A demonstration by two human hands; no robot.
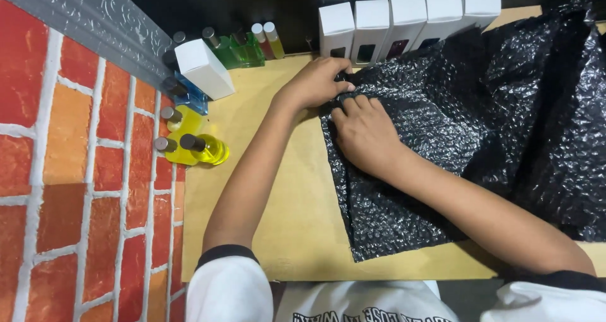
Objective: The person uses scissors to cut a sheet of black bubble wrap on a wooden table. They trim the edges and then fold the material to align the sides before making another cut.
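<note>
A tan wooden tabletop (278, 234) fills the middle of the view, with a wall of red and orange painted brick (82, 170) along its left side and a dark backdrop behind it. On the right half of the table lies a large sheet of black bubble wrap (480, 126), crumpled and folded over itself, its near left corner resting flat close to the table's front edge.

The left hand (319, 82) is at the sheet's upper left corner, fingers curled and pinching the edge of the wrap. The right hand (366, 133) lies just below it, palm down on the wrap with fingers bent and pressing into the plastic; whether anything is tucked beneath the fingers cannot be told. The two hands are nearly touching.

Just behind the hands, at the back edge of the table, stands a row of five white boxes (407, 22), each with a small dark window near the bottom. To the left of these lie green bottles (237, 47) and slimmer red and yellow vials (268, 39). Further left a single white box (203, 68) sits tilted on a blue bottle (189, 95), and nearer the brick wall rest yellow bottles with dark caps (199, 148). White sleeves with black cuffs (227, 284) show at the bottom of the view.
</note>
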